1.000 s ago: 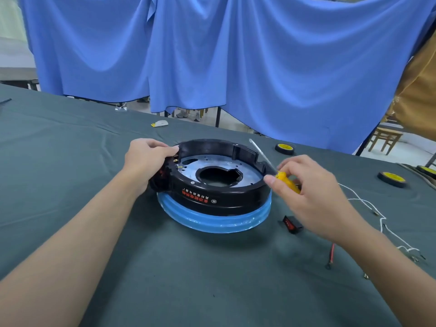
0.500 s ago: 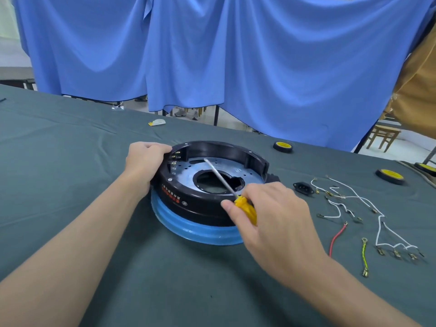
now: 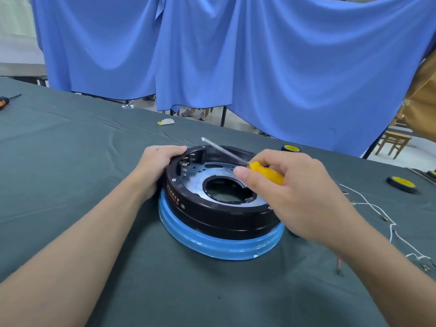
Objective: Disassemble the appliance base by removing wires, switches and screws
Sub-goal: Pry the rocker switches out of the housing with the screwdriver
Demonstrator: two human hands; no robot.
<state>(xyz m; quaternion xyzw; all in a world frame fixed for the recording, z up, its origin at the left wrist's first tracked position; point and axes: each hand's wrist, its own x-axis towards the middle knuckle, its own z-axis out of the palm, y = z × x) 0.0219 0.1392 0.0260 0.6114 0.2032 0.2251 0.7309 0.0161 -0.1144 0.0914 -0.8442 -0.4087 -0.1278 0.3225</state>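
Observation:
The round appliance base [image 3: 219, 215], black with a blue lower rim and a silvery inner plate with a central hole, lies on the dark green table. My left hand [image 3: 157, 165] grips its far-left edge, beside a switch block with metal terminals [image 3: 188, 161]. My right hand [image 3: 290, 192] holds a yellow-handled screwdriver [image 3: 264, 172] over the base; its metal shaft points up and to the left, tip in the air above the rim. White wires [image 3: 372, 206] and a red wire end [image 3: 339, 263] lie loose on the table to the right.
Yellow-and-black discs [image 3: 401, 184] [image 3: 291, 148] sit at the back right of the table. A small white-yellow scrap [image 3: 165, 121] lies at the back. Blue cloth [image 3: 236, 55] hangs behind the table. A wooden chair [image 3: 392, 140] stands at the far right. An orange tool [image 3: 3, 102] lies far left.
My right hand rose and swung the screwdriver from pointing down into the base's centre to pointing up and left over the rim. The base has been turned a little under my left hand.

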